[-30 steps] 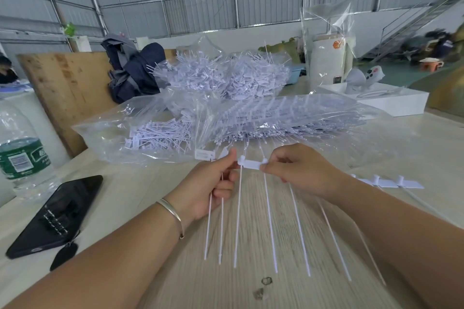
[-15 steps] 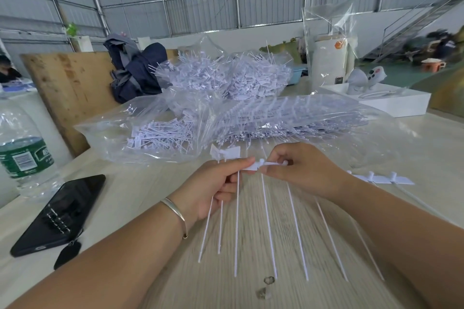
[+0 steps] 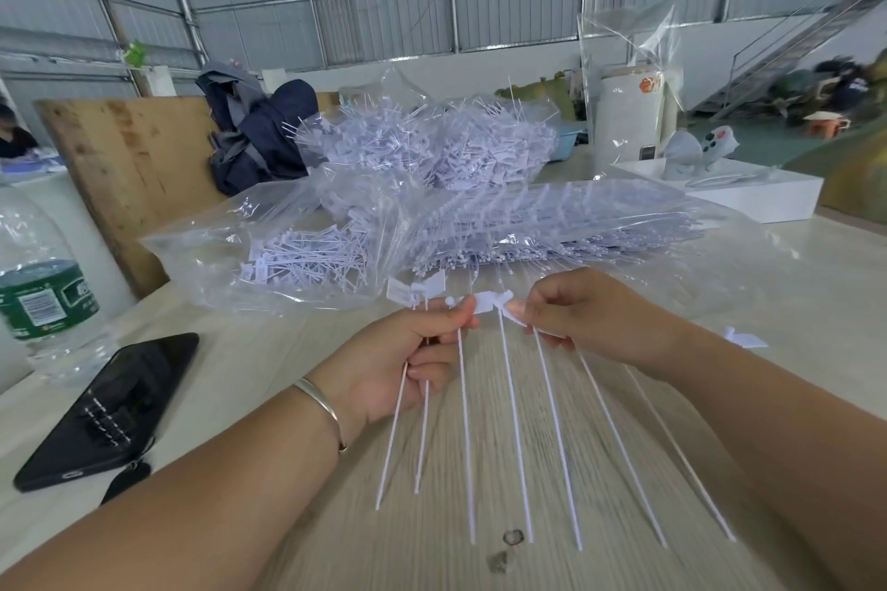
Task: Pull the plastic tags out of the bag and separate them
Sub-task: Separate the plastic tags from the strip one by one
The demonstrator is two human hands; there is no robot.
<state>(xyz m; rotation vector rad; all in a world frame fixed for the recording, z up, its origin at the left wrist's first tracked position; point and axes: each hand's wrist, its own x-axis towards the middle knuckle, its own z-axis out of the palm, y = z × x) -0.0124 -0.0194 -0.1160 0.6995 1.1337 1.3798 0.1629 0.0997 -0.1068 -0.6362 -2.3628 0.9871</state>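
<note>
A strip of white plastic tags [image 3: 513, 422] with long thin tails hangs between my hands above the table. My left hand [image 3: 408, 360] pinches the heads of the leftmost tags, three tails falling below it. My right hand [image 3: 590, 317] pinches the heads of the other tags, whose tails fan down to the right. A small gap shows between the two groups at the heads. Behind my hands lies a clear plastic bag [image 3: 336, 245] full of white tags. A second open bag of tags [image 3: 432, 144] sits heaped behind it.
A black phone [image 3: 110, 408] and a water bottle [image 3: 38, 283] are at the left. A few loose tags [image 3: 744, 338] lie at the right. Farther back are a white tray [image 3: 749, 197], a dark backpack [image 3: 254, 134] and a wooden board [image 3: 125, 168].
Both hands have lifted the tag strip slightly and bent it at the heads. The tags in my left hand have parted a little from those in my right.
</note>
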